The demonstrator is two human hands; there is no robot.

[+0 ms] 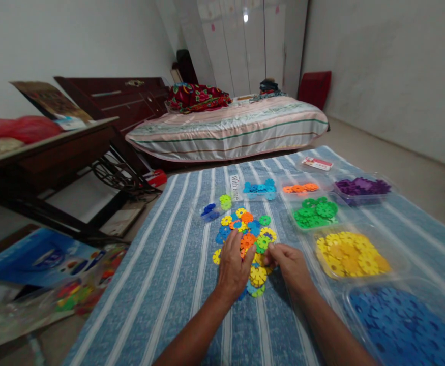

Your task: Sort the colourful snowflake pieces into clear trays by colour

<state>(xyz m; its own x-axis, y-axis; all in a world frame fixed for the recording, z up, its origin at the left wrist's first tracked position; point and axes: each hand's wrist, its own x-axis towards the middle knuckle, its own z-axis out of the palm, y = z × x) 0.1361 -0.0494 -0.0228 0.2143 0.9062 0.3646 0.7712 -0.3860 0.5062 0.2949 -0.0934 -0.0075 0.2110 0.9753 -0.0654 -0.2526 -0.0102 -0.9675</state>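
Note:
A mixed pile of notched plastic discs lies on the striped cloth in front of me, with an orange disc (pixel 248 241), a green disc (pixel 262 243) and yellow discs (pixel 258 275) among them. Over the pile's left side rests my left hand (pixel 233 264), open, its fingers stretched out and its thumb apart. At the right edge of the pile, my right hand (pixel 290 265) has its thumb and forefinger pinched together beside the yellow and green discs. Whatever lies between those fingertips is hidden.
Clear tubs of sorted discs stand rightward: blue (pixel 405 325), yellow (pixel 354 254), green (pixel 316 212), purple (pixel 362 187), orange (pixel 300 188). Light-blue discs (pixel 260 189) sit farther back, dark-blue ones (pixel 209 211) in a small tub at left. A bed (pixel 226 132) stands beyond.

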